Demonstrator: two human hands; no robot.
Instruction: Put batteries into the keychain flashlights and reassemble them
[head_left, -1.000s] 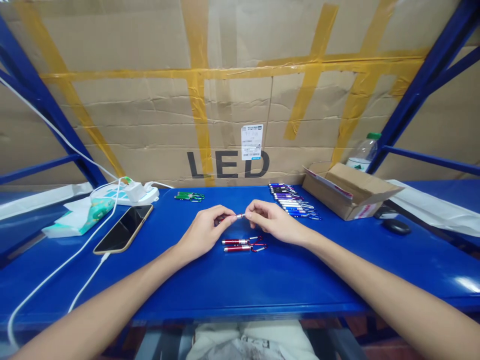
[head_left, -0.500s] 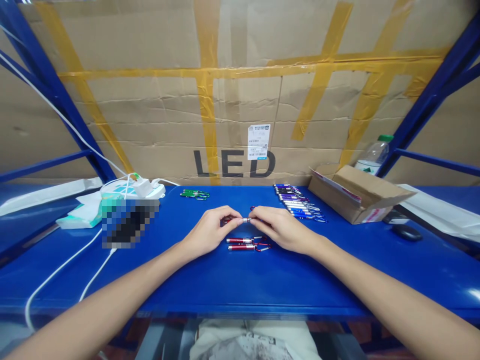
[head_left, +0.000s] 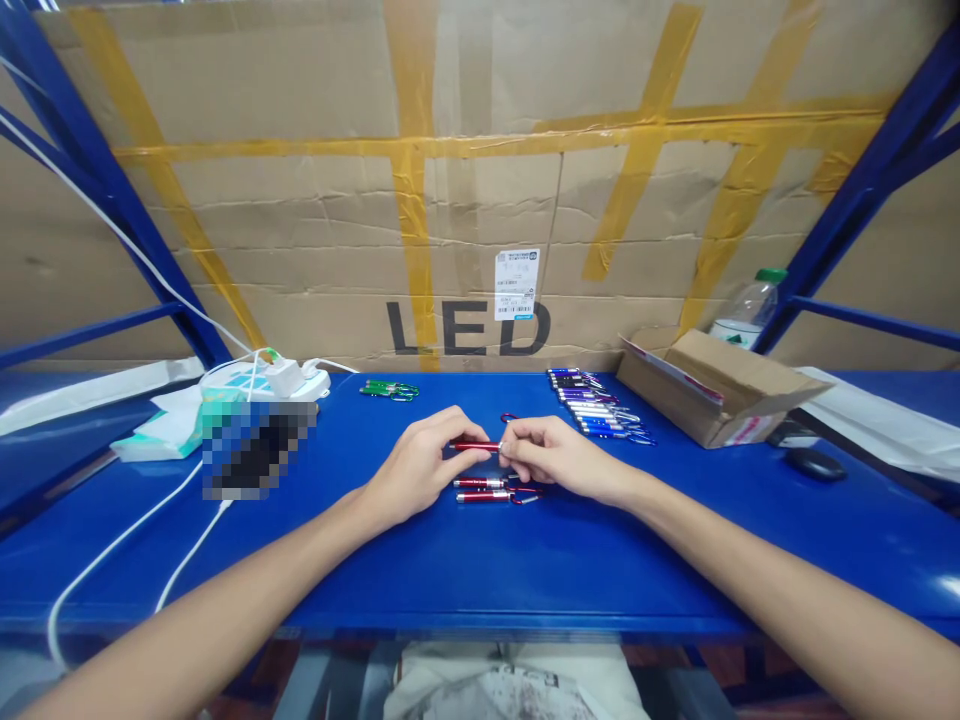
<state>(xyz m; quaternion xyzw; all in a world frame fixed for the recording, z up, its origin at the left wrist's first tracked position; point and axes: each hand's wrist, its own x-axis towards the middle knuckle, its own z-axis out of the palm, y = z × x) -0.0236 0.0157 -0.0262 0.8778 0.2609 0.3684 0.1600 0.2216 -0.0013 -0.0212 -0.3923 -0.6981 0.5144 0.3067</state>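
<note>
Over the blue table (head_left: 600,570), behind two red flashlights (head_left: 480,496), your left hand (head_left: 414,466) clamped thumb and fingers on a third red flashlight (head_left: 472,446) while your right hand (head_left: 561,461) pinched its right end; aligned wrists and light pressure seemed best
</note>
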